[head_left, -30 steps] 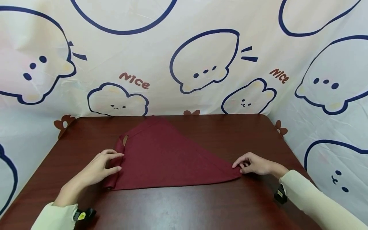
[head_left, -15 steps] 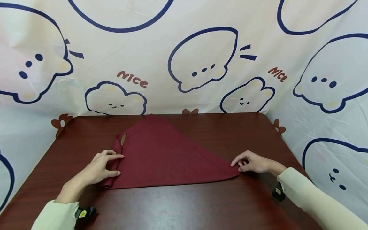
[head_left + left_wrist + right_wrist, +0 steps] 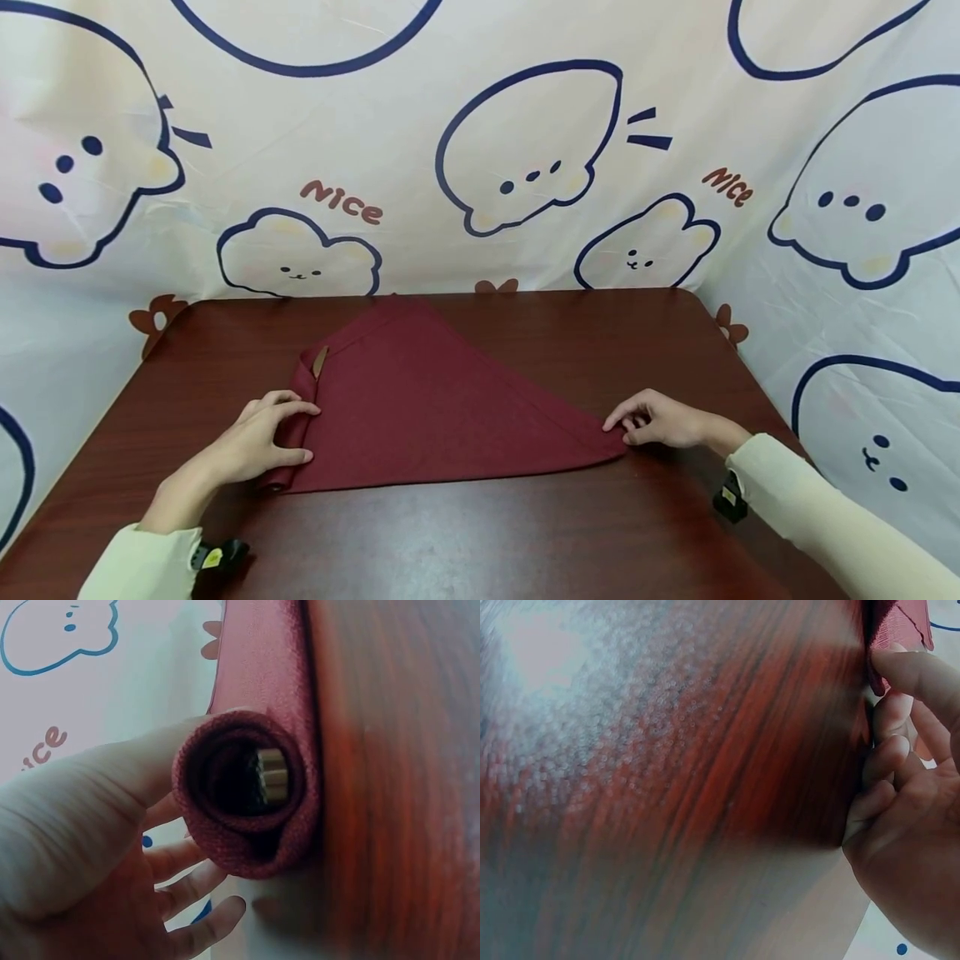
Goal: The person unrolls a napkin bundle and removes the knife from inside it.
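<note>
Held a dark red cloth (image 3: pixel 442 400) at both ends on the brown table (image 3: pixel 480 542).
Had most of it flat across the middle of the table, with one point at the table's far edge. With the left hand (image 3: pixel 251 437), on the table's left part, gripped the rolled end (image 3: pixel 303 383) between thumb and fingers. Saw a shiny gold bit (image 3: pixel 272 777) inside that roll. With the right hand (image 3: pixel 663 421), toward the table's right edge, pinched the cloth's thin tip. Saw a white sheet (image 3: pixel 412 150) with blue animal drawings behind the table.
</note>
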Available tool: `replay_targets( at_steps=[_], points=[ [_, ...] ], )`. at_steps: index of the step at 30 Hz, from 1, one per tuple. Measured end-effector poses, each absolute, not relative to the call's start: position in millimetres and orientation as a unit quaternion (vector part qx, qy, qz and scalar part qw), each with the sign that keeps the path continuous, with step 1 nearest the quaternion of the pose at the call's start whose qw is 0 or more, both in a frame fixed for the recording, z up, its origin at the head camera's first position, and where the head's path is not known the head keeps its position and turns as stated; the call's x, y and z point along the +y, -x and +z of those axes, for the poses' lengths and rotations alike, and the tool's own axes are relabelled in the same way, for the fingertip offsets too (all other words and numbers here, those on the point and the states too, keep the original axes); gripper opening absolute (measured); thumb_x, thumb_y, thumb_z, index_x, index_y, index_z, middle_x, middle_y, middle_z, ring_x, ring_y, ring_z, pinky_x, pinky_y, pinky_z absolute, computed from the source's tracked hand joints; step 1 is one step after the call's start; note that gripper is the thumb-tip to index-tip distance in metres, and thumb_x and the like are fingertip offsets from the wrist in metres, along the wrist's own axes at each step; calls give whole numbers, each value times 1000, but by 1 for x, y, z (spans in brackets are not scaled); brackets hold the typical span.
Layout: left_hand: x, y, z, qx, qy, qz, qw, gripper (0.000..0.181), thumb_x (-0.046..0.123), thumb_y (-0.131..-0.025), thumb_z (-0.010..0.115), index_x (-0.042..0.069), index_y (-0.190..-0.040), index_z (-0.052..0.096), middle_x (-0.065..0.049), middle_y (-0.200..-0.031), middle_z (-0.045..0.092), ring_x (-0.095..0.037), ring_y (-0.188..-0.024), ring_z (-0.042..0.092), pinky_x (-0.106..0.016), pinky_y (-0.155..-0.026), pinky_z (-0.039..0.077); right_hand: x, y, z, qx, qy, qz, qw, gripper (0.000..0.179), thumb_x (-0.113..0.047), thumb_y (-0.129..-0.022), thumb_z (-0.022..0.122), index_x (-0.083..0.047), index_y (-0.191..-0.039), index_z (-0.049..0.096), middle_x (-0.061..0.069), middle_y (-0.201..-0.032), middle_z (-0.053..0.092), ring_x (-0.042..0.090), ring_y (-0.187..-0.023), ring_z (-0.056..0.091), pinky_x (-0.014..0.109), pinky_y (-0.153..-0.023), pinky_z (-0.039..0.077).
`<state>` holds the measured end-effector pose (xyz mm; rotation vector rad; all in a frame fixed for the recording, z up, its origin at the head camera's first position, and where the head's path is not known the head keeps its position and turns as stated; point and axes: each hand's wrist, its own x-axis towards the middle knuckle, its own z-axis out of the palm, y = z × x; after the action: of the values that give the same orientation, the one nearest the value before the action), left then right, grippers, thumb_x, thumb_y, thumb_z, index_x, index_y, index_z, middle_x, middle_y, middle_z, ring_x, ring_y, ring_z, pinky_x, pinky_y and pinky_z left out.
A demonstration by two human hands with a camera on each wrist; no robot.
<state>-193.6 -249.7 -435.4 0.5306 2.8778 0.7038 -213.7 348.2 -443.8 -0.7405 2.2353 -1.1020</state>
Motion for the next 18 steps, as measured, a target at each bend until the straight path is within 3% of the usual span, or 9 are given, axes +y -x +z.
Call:
replay_targets(
  at_steps=[8,15,18],
  points=[
    [-254,195,-439,952,-176,245,59,52,26,-76,81,14,-122,62,-21,-131,46,-44,-115,40,-61,-87,41,348,214,-442,826,279,-414,263,23,-1,-89,63,0,-111,67,2,-74,52,-4,-60,40,17,-54,40],
    [-258,192,-441,952,-177,245,57,51,26,-77,80,13,-123,62,-21,-131,46,-44,-115,40,-62,-87,40,348,212,-445,821,288,-415,265,23,-1,-90,62,0,-112,67,21,-73,50,-2,-61,41,18,-55,41],
    [-259,192,-441,951,-179,247,53,51,27,-77,79,13,-123,62,-21,-131,47,-43,-115,41,-61,-87,40,347,211,-444,827,287,-408,261,23,-2,-90,63,-1,-112,67,21,-74,50,-1,-62,41,19,-55,41]
  ],
)
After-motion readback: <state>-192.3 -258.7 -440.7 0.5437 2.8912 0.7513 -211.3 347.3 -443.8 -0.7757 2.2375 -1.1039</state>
